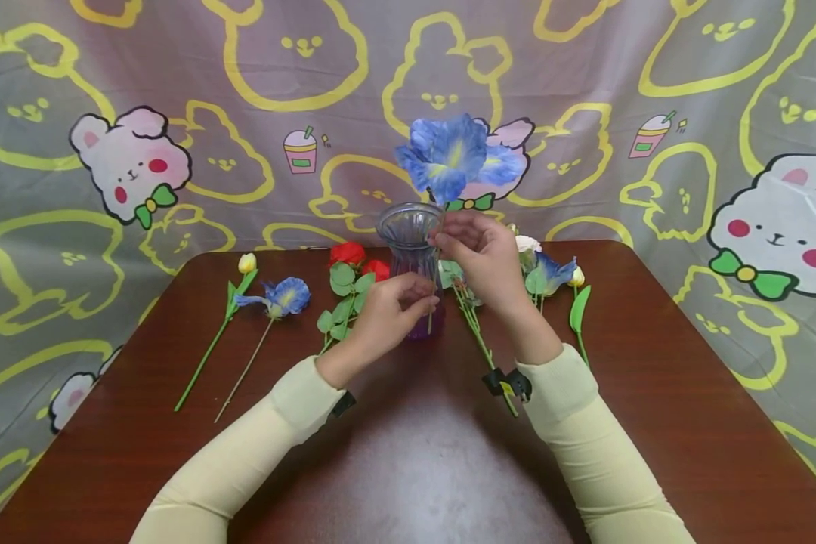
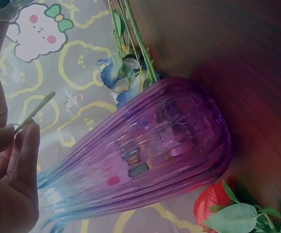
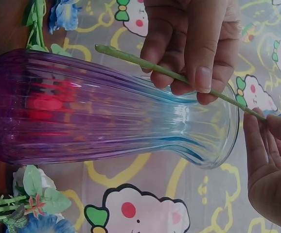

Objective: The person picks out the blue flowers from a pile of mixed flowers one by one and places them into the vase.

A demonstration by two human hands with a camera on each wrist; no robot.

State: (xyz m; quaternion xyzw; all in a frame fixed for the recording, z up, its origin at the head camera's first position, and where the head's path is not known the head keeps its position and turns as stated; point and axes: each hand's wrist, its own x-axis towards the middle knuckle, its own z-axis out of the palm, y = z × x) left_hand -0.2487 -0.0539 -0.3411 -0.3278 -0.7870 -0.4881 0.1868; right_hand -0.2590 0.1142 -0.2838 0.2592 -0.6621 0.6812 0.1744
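Note:
A ribbed glass vase [image 1: 411, 249], clear at the rim and purple lower down, stands mid-table; it shows close up in the wrist views as the vase [image 2: 150, 150] and the vase [image 3: 92, 111]. A blue flower [image 1: 449, 155] rises above its rim. My right hand [image 1: 479, 253] pinches the green stem [image 3: 145, 63] near the rim. My left hand [image 1: 391, 310] holds the stem lower down, beside the vase's body. In both wrist views the stem [image 2: 33, 111] runs outside the glass, its cut end free.
On the brown table [image 1: 415, 468] lie a yellow bud [image 1: 247, 263], a loose blue flower [image 1: 285, 296] and red roses [image 1: 350, 253] left of the vase. Several more flowers [image 1: 551, 273] lie to its right. A cartoon-print cloth [image 1: 129, 162] hangs behind.

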